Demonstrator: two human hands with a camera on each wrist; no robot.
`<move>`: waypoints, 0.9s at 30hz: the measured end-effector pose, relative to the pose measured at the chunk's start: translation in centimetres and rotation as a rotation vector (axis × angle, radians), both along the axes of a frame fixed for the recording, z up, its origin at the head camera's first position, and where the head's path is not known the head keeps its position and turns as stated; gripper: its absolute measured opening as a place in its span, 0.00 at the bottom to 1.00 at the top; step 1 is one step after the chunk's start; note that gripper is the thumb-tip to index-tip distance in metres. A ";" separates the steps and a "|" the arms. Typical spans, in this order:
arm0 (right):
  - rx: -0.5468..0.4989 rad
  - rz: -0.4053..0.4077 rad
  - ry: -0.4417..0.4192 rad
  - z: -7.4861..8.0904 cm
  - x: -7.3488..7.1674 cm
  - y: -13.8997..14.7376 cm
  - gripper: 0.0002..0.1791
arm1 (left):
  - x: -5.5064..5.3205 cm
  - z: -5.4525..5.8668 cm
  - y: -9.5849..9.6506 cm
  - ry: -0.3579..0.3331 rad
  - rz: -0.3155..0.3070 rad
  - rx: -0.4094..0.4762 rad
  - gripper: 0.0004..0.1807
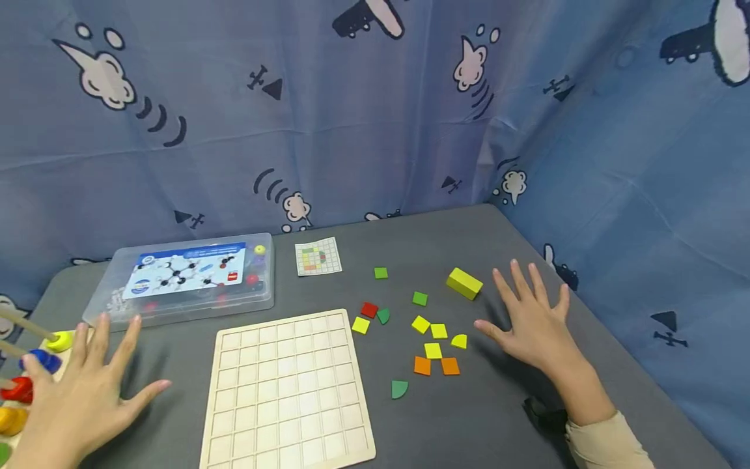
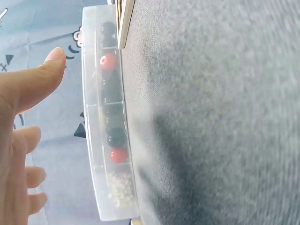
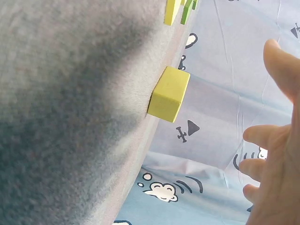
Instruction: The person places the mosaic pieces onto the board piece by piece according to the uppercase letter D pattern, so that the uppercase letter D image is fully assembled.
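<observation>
My left hand hovers with fingers spread at the table's left, holding nothing. It partly covers a wooden stand with coloured rings. Over the right side my right hand is also spread and holds nothing; nearest to it is a yellow block. Between the hands lies a square wooden grid board. To its right are scattered flat pieces: a red square, yellow squares, orange squares, green squares, and dark green quarter-rounds.
A clear plastic case with a molecule label stands at the back left; the left wrist view shows coloured balls in it. Beside it lies a small pattern card with a coloured grid. A blue printed curtain hangs behind the grey table.
</observation>
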State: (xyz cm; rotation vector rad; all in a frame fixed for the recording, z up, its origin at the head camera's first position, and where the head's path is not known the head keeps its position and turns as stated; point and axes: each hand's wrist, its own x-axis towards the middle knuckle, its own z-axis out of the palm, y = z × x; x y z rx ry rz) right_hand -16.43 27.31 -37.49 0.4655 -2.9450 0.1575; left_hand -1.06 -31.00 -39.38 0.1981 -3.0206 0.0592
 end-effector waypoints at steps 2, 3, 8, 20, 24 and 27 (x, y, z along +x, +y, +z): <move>0.001 -0.004 -0.003 -0.1 0.1 0.4 0.55 | -0.3 0.1 0.3 0.001 -0.015 0.001 0.60; 0.003 -0.014 -0.005 -0.1 0.3 0.9 0.55 | -0.7 0.1 0.7 0.005 -0.038 0.007 0.59; 0.026 -0.055 -0.019 -0.2 0.8 2.5 0.56 | -2.7 0.4 2.2 0.012 -0.103 0.008 0.57; -0.097 0.172 -0.070 -0.3 -2.1 -3.4 0.47 | -3.2 1.1 2.6 -0.067 -0.198 0.107 0.51; -0.174 0.277 -0.185 0.0 -4.0 -7.1 0.42 | -3.9 0.8 3.0 -0.082 -0.271 0.238 0.45; -0.222 0.337 -0.281 0.0 -5.5 -9.4 0.39 | -4.7 0.3 3.2 -0.102 -0.335 0.363 0.41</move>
